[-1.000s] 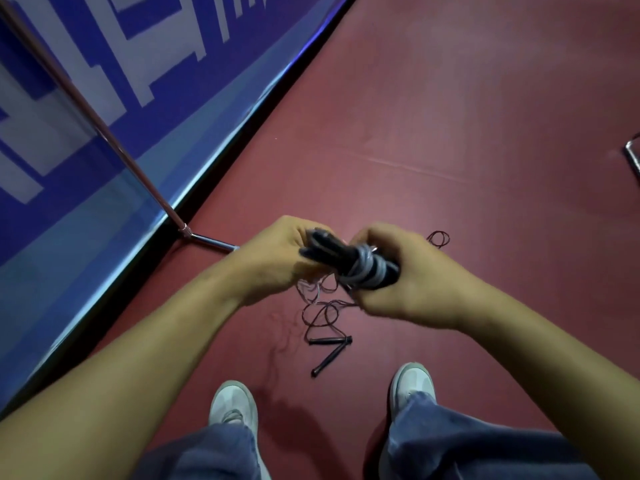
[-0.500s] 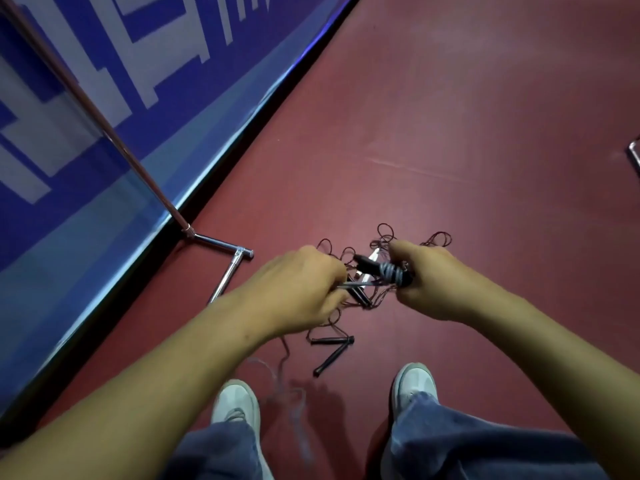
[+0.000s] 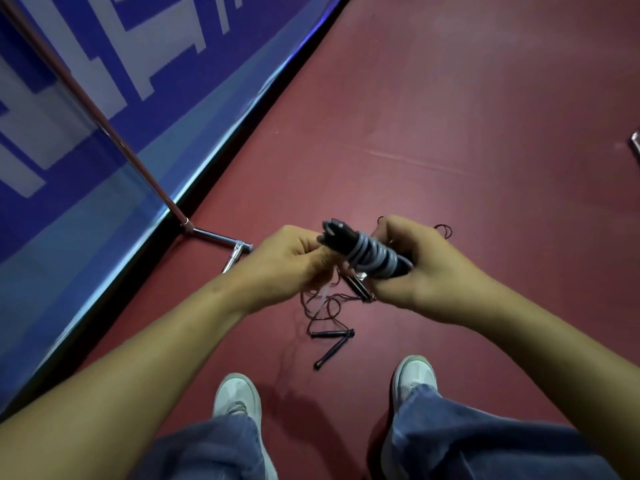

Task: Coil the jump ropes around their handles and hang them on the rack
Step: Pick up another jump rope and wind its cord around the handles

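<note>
My left hand [image 3: 291,261] has come back up since half a second ago and pinches the top of the handles [image 3: 337,233], with my right hand [image 3: 429,268] gripping their lower end. The grey rope [image 3: 373,256] sits coiled round them, held above a second jump rope [image 3: 330,336] on the floor [image 3: 450,133] near the rack [image 3: 214,236].

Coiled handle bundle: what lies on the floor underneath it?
Under the bundle, a loose rope tangle and two black handles lie on the red floor. The left hand and right hand cover part of it.
</note>
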{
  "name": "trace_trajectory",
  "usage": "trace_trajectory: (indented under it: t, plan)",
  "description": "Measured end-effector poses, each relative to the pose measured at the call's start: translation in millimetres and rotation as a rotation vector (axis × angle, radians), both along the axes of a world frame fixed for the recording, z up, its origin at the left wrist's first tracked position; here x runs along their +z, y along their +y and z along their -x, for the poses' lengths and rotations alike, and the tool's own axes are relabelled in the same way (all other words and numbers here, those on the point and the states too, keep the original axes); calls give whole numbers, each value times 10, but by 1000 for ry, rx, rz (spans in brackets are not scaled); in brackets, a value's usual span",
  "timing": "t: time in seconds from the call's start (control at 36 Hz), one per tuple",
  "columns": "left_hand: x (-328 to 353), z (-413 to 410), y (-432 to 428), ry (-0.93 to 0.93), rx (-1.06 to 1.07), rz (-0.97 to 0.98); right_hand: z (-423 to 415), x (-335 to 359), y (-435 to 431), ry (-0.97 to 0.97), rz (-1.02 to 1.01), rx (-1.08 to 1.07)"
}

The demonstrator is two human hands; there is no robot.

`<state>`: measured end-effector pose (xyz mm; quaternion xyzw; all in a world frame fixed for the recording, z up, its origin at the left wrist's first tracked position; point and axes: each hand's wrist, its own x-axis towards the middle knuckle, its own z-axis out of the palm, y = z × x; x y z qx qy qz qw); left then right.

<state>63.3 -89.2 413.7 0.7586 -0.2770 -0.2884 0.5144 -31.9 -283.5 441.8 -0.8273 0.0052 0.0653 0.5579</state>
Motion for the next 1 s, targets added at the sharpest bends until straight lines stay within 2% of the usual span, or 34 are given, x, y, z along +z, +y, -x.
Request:
trace_trajectory:
  t: [0.14, 0.19, 0.25, 0.31, 0.42, 0.47, 0.56, 0.67, 0.75, 0.92, 1.0]
  plan:
    - [21, 205, -137, 140, -91, 17, 8, 69, -55, 57, -215, -97]
    - [15, 257, -126, 134, -131, -45, -30, 49, -85, 26, -163, -133]
    - [18, 302, -133, 86, -161, -141, -83, -44, -155, -22, -27, -212]
    - [62, 364, -182, -19, -206, -255, -141, -175, -241, -15, 166, -268]
    - [236, 503, -293, -501, -297, -524, -138, -356, -217, 88, 586, -154]
    - [277, 505, -296, -651, -316, -568, -80, -410, -108, 97, 707, -36]
    - [313, 348, -245, -760, -343, -544, -19, -401, 23, 97, 791, 152]
    - [338, 52, -116, -617, -282, -370, 25, -285, 138, 85, 777, 347]
    - [327, -57, -47, -472, -178, -257, 57, -180, 173, 99, 722, 369]
    - [151, -83, 24, 24, -111, 27, 74, 32, 233, 2, 498, 218]
    - [38, -18, 8, 76, -71, 70, 56, 78, 181, 5, 268, 88]
